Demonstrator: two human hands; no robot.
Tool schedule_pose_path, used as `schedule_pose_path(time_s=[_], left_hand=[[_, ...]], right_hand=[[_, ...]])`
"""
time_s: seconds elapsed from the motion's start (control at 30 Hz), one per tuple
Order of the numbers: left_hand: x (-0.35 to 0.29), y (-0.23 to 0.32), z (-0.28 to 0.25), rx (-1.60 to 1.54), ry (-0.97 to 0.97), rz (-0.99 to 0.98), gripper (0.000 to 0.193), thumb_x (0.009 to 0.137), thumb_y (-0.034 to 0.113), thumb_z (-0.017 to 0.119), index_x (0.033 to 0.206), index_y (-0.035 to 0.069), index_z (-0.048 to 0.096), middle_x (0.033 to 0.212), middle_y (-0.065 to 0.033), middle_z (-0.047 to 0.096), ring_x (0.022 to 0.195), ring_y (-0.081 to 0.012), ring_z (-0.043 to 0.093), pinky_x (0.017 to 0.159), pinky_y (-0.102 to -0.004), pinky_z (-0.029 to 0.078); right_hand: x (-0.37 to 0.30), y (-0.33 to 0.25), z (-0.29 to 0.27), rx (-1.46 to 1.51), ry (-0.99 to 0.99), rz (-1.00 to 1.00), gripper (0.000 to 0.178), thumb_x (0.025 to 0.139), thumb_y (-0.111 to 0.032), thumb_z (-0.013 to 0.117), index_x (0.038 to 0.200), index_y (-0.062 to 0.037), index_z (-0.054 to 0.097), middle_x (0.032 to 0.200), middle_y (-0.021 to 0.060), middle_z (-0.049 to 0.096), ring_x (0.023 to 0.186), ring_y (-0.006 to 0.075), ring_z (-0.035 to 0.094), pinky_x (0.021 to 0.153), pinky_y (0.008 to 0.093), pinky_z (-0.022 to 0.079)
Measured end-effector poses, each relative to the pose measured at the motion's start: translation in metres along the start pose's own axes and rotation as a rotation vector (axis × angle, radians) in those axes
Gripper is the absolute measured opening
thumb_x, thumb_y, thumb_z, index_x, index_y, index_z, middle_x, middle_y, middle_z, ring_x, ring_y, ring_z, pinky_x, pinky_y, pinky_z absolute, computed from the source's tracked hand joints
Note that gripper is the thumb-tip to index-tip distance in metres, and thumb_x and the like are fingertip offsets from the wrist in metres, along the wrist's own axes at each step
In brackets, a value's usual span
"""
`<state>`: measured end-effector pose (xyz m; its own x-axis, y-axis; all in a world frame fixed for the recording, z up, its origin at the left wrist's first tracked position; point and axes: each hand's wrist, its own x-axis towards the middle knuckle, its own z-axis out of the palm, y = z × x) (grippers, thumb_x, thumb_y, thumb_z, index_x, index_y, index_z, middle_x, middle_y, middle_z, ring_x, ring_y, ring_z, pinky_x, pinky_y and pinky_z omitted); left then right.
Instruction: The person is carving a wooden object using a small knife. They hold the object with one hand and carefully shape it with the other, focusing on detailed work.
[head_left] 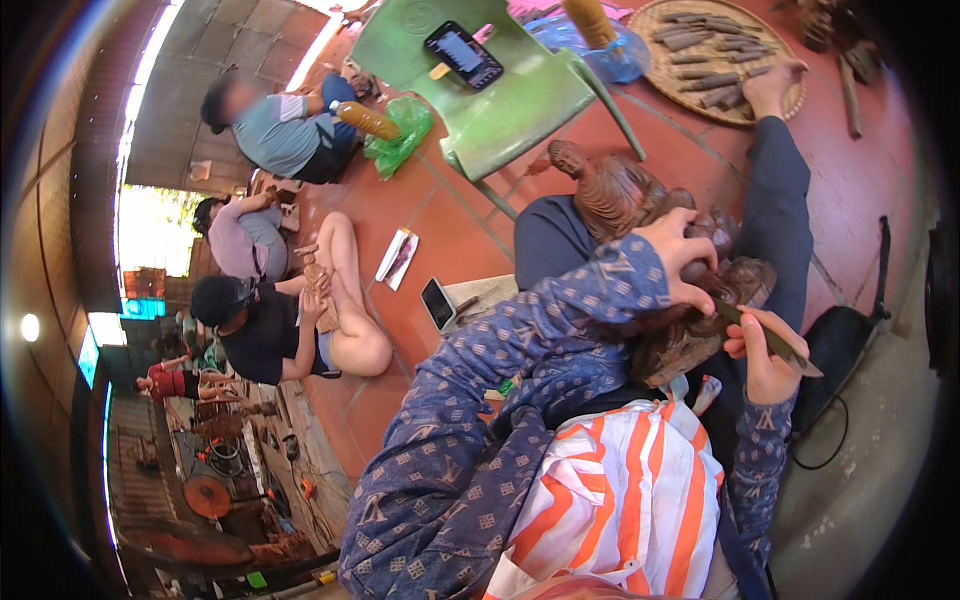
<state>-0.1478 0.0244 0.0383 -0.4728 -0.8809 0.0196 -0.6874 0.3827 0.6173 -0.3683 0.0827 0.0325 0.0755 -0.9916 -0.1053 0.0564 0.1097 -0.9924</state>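
Note:
A dark brown carved wooden statue (pixel 615 198) lies across my lap between my legs, with a robed figure at its far end and rounded, detailed forms nearer me. My left hand (pixel 676 256) is spread over the middle of it, fingers curled around a rounded part and gripping it. In my right hand (pixel 762 362) is a slim, flat carving chisel (pixel 775 345), held between thumb and fingers. One end of the chisel reaches the carved wood close to my left fingertips; whether it touches cannot be made out.
A green plastic chair (pixel 510 100) with a phone (pixel 464 56) stands ahead. Beyond it, a round woven tray (pixel 655 75) holds several chisels. Another phone (pixel 438 304) lies on the tiled floor by my left arm. A black bag (pixel 842 350) sits at right. Several people sit at left, one holding a carved figure (pixel 316 275).

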Motion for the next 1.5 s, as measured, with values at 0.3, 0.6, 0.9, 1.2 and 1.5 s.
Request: schedule_pose_path(time_s=[0.3, 0.6, 0.9, 1.2, 1.5], left_hand=[[-0.001, -0.002, 0.007, -0.014, 0.039, -0.022, 0.058, 0.058, 0.055, 0.082, 0.102, 0.02, 0.067, 0.132, -0.0268, 0.044, 0.117, -0.0445, 0.051, 0.093, -0.046, 0.047], [0.005, 0.003, 0.019, 0.038, 0.063, -0.121, 0.056, 0.056, 0.054, 0.083, 0.097, 0.019, 0.067, 0.132, -0.0256, 0.044, 0.118, -0.0431, 0.049, 0.094, -0.0456, 0.046], [0.003, 0.007, 0.02, 0.021, 0.093, -0.123, 0.054, 0.057, 0.051, 0.084, 0.096, 0.018, 0.067, 0.13, -0.0249, 0.046, 0.116, -0.0427, 0.051, 0.093, -0.0464, 0.046], [0.002, -0.004, 0.002, -0.088, -0.007, -0.048, 0.057, 0.062, 0.056, 0.081, 0.103, 0.017, 0.068, 0.132, -0.0288, 0.044, 0.117, -0.0457, 0.05, 0.097, -0.0443, 0.044], [-0.003, 0.004, 0.021, 0.011, 0.128, -0.1, 0.054, 0.062, 0.057, 0.079, 0.098, 0.018, 0.066, 0.129, -0.0252, 0.047, 0.114, -0.0437, 0.053, 0.092, -0.0458, 0.047]], right_hand=[[-0.002, -0.002, -0.006, -0.015, -0.017, 0.019, 0.016, 0.091, -0.006, 0.061, 0.099, 0.0065, 0.067, 0.074, 0.0108, 0.066, 0.057, 0.0124, 0.062, 0.053, 0.0222, 0.05], [-0.001, 0.0, -0.004, -0.138, 0.012, -0.05, 0.018, 0.092, -0.009, 0.06, 0.1, 0.0062, 0.067, 0.075, 0.0115, 0.067, 0.058, 0.0124, 0.062, 0.053, 0.0226, 0.05], [0.001, 0.005, -0.005, -0.093, 0.058, 0.006, 0.018, 0.092, -0.009, 0.06, 0.101, 0.0058, 0.067, 0.074, 0.0115, 0.067, 0.058, 0.0124, 0.062, 0.054, 0.0226, 0.05], [0.0, -0.004, 0.001, 0.015, 0.021, 0.039, 0.019, 0.092, -0.01, 0.06, 0.1, 0.0063, 0.067, 0.074, 0.0116, 0.067, 0.057, 0.0123, 0.061, 0.054, 0.0232, 0.05], [0.001, -0.001, -0.008, -0.079, 0.051, 0.018, 0.019, 0.092, -0.01, 0.06, 0.1, 0.0058, 0.067, 0.073, 0.0106, 0.067, 0.057, 0.0122, 0.061, 0.054, 0.0232, 0.049]])
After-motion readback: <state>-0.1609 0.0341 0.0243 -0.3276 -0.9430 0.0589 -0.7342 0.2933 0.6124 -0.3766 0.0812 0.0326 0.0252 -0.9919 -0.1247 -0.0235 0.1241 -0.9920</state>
